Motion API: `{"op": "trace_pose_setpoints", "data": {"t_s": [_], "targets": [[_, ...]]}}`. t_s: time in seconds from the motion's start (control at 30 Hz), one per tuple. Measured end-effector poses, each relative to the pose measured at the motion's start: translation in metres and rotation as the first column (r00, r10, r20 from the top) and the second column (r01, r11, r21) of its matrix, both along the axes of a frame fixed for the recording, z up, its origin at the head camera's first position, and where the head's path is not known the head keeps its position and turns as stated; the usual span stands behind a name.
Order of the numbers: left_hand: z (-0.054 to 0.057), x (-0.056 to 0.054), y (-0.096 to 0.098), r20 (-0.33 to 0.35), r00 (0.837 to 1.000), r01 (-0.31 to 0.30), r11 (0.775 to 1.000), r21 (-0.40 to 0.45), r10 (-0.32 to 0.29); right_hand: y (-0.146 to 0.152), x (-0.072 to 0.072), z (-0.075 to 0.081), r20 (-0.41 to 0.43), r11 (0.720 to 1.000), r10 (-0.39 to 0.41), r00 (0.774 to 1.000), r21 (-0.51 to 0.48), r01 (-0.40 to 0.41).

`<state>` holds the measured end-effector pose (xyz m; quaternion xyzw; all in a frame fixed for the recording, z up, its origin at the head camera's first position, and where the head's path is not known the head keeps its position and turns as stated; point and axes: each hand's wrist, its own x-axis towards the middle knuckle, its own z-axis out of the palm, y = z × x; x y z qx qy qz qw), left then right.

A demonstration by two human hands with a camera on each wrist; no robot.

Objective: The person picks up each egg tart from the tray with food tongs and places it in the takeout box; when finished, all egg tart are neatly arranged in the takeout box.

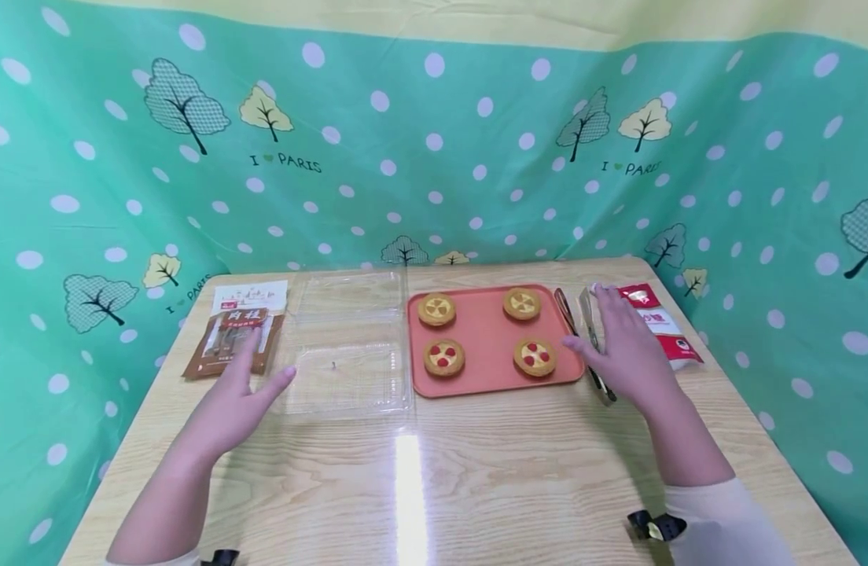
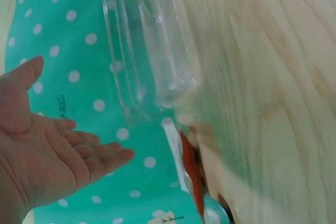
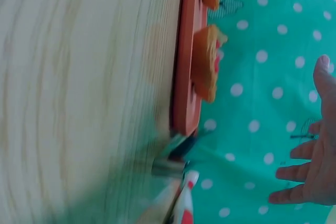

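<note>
My left hand (image 1: 229, 413) hovers with spread fingers in front of a brown-and-white packet (image 1: 215, 346), beside a clear plastic clamshell box (image 1: 342, 377) that lies unfolded. In the left wrist view, the same hand (image 2: 58, 156) has its palm turned up and bare. My right hand (image 1: 628, 354) is held above metal tongs (image 1: 590, 314), fingers apart and holding nothing. A red-and-white bag (image 1: 671, 338) lies just beyond it, partly covered by the hand. Left of the tongs is a pink tray (image 1: 487, 346) bearing small round tarts, including a red-topped tart (image 1: 535, 358) and a yellow-topped tart (image 1: 436, 310).
All of this lies along the back half of a wood-grain table (image 1: 512, 479). A green dotted curtain (image 1: 434, 181) encloses the table at the back and both sides. Light reflects as a bright strip on the front of the tabletop.
</note>
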<state>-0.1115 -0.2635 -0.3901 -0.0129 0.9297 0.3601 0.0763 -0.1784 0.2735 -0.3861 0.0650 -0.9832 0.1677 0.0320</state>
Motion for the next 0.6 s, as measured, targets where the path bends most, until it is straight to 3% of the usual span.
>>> {"op": "trace_pose_setpoints", "data": {"t_s": [0.17, 0.37, 0.6], "targets": [[-0.007, 0.0, -0.017, 0.099, 0.995, -0.022, 0.997, 0.071, 0.015, 0.018, -0.006, -0.007, 0.097, 0.995, -0.093, 0.991, -0.013, 0.095], [-0.019, 0.002, -0.032, 0.174, 0.985, -0.03, 0.963, 0.269, -0.018, 0.027, -0.011, -0.016, 0.243, 0.99, -0.141, 0.96, 0.046, 0.134], [-0.023, 0.004, -0.043, 0.257, 0.965, -0.031, 0.955, 0.296, -0.049, 0.035, -0.017, -0.03, 0.38, 0.988, -0.153, 0.913, 0.083, 0.13]]}}
